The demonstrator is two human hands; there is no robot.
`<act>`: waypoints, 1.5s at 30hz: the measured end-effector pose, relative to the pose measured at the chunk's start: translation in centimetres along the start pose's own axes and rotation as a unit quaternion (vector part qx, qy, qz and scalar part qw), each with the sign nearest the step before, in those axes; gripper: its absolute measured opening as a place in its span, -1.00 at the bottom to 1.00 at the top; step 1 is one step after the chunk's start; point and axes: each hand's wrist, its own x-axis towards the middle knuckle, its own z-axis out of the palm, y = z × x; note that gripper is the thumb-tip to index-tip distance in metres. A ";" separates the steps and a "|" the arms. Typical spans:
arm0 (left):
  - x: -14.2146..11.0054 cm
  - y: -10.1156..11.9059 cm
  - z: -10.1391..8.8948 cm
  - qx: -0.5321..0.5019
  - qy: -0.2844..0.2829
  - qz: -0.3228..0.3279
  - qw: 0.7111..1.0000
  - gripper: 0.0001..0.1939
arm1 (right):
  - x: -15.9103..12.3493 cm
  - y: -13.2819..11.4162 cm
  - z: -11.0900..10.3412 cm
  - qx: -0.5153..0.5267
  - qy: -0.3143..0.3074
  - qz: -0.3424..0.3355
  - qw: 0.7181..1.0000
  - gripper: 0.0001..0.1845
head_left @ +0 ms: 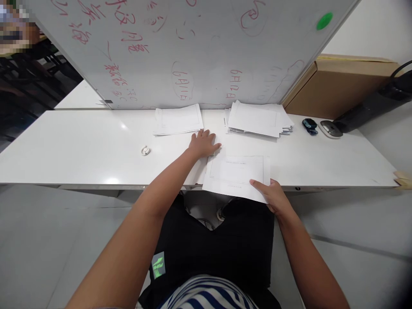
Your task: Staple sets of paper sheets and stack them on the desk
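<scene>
My right hand (272, 195) grips a printed sheet of paper (236, 174) by its near right corner, thumb on top and fingers underneath. The sheet juts over the table's front edge; whether it is one sheet or more I cannot tell. My left hand (204, 143) is spread with its palm down, between the held paper and a thin stack of paper (178, 118) at the back. Its fingertips come up to that stack's near right corner. To the right lies a thicker, uneven stack of paper (255, 118).
A whiteboard (209, 51) with red writing stands behind the stacks on the white table (80, 146). A small white ring-shaped object (145, 150) lies left. At right are a smartwatch (310, 125), a computer mouse (331, 128), a black cylindrical object (370, 105) and a cardboard box (341, 86).
</scene>
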 end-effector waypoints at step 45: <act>-11.4 -4.5 2.4 0.039 0.088 -0.086 0.992 -0.28 | -5.1 4.5 -3.4 0.086 0.094 -0.121 0.985 -0.44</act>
